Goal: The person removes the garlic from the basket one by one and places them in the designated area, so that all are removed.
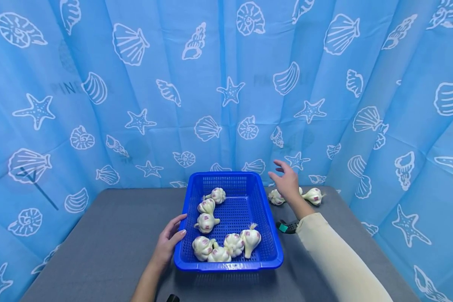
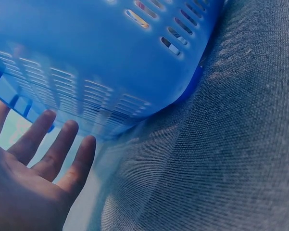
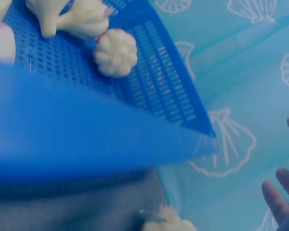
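A blue perforated plastic basket (image 1: 229, 266) stands on the grey table with several garlic bulbs (image 1: 206, 223) in it, along its left side and near end. My left hand (image 1: 167, 243) is at the basket's left rim, its fingers stretched out beside the wall in the left wrist view. Beyond the basket's right rim my right hand (image 1: 288, 184) hovers, fingers loosely spread, holding nothing. Below and around it on the table lie a garlic bulb (image 1: 276, 197) at its left and another bulb (image 1: 314, 196) at its right. A further bulb is mostly hidden behind the hand.
A blue curtain (image 1: 230, 138) with white shell and starfish prints hangs along the back and sides of the grey table (image 1: 128, 235). A dark device with a teal patch (image 1: 287, 227) shows by the right wrist. Another black object (image 1: 173, 298) pokes in at the bottom edge.
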`<state>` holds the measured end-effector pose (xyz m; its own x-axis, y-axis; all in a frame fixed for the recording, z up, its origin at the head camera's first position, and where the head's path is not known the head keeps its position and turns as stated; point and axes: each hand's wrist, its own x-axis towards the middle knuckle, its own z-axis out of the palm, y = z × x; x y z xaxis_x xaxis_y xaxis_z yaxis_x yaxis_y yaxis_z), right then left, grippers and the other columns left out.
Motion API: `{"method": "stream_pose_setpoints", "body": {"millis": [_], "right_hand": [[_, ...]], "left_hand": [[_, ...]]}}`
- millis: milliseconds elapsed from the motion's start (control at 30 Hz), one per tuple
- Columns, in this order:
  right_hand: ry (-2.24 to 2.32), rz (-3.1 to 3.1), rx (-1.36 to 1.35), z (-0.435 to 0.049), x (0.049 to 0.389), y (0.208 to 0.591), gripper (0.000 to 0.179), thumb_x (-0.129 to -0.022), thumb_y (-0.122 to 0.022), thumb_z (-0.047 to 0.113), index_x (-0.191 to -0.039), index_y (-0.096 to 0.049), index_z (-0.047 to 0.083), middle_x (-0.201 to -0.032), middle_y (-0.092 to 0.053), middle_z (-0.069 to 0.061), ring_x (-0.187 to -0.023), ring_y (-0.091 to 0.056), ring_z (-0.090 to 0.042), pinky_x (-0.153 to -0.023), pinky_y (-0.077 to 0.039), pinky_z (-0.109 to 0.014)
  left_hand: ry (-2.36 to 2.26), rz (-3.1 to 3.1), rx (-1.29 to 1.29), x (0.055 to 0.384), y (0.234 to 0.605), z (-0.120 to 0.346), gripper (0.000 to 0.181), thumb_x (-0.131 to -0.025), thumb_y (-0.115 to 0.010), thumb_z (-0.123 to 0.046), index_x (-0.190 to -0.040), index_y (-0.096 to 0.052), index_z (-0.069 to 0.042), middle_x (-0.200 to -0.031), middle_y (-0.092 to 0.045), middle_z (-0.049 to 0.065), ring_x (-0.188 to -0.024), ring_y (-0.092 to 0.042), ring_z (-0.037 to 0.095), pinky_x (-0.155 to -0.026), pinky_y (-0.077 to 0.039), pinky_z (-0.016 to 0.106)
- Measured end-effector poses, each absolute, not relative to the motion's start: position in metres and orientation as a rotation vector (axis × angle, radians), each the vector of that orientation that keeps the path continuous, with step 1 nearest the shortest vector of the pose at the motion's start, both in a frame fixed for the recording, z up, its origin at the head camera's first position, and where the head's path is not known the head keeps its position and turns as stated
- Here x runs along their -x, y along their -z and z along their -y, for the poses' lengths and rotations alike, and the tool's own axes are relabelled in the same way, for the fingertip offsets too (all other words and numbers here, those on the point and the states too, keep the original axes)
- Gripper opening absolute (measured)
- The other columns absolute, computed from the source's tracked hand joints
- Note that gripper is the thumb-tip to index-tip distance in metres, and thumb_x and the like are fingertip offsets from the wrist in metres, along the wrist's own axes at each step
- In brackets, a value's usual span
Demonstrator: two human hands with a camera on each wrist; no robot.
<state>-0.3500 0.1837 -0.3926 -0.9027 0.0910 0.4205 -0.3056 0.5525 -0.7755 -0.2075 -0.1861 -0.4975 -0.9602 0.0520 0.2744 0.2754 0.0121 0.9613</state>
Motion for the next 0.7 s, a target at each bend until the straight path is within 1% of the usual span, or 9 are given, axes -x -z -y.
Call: {"method": "stream_pose_setpoints", "body": {"millis": [100,267,367,433,567,700], "right_hand": [[-1.333,2.364,-0.213,-0.175,0.350,0.392,0.046,-0.093,-0.066,0.013,-0.136,-0.053,0.007,-0.139,-0.053,-0.012,-0.121,-0.053,-0.034,-0.091,-0.047,-0.048],[-1.374,2.382,-0.263,-0.159,0.347,0.391,0.048,-0.092,-0.066,0.011,-0.137,-0.051,0.004,-0.139,-0.052,-0.014,-0.123,-0.051,-0.036,-0.094,-0.045,-0.049],[-1.402,2.400,-0.289,-0.151,0.345,0.390,0.050,-0.092,-0.067,0.012,-0.138,-0.050,0.004,-0.139,-0.052,-0.015,-0.123,-0.050,-0.036,-0.096,-0.044,-0.048],[-1.428,2.405,-0.321,-0.146,0.344,0.390,0.050,-0.092,-0.067,0.012,-0.138,-0.050,0.003,-0.139,-0.052,-0.016,-0.124,-0.050,-0.036,-0.097,-0.043,-0.048],[-1.452,2.431,-0.388,-0.139,0.344,0.391,0.049,-0.092,-0.067,0.013,-0.137,-0.050,0.002,-0.139,-0.052,-0.017,-0.124,-0.050,-0.036,-0.098,-0.042,-0.049],[-1.473,2.494,-0.454,-0.132,0.345,0.393,0.052,-0.093,-0.067,0.019,-0.139,-0.049,0.004,-0.139,-0.051,-0.018,-0.125,-0.049,-0.039,-0.098,-0.042,-0.052]], "left_hand": [[2.078,2.102,0.355,0.208,0.498,0.186,0.044,-0.097,-0.053,-0.010,-0.140,-0.047,-0.005,-0.138,-0.048,0.026,-0.120,-0.050,0.042,-0.086,-0.049,0.032],[2.084,2.086,0.358,0.209,0.498,0.186,0.044,-0.096,-0.053,-0.008,-0.140,-0.048,-0.004,-0.137,-0.049,0.027,-0.117,-0.053,0.035,-0.085,-0.050,0.032],[2.087,2.086,0.357,0.209,0.498,0.186,0.044,-0.096,-0.053,-0.008,-0.140,-0.048,-0.003,-0.136,-0.049,0.027,-0.116,-0.053,0.033,-0.085,-0.050,0.032],[2.085,2.093,0.351,0.209,0.498,0.186,0.044,-0.096,-0.053,-0.008,-0.140,-0.048,-0.004,-0.136,-0.049,0.026,-0.116,-0.053,0.034,-0.085,-0.050,0.032],[2.084,2.095,0.355,0.209,0.499,0.187,0.044,-0.096,-0.053,-0.009,-0.140,-0.048,-0.004,-0.137,-0.048,0.026,-0.119,-0.051,0.040,-0.086,-0.049,0.032],[2.092,2.090,0.356,0.209,0.499,0.187,0.044,-0.096,-0.053,-0.010,-0.140,-0.048,-0.005,-0.138,-0.048,0.026,-0.120,-0.050,0.042,-0.086,-0.049,0.032]]}}
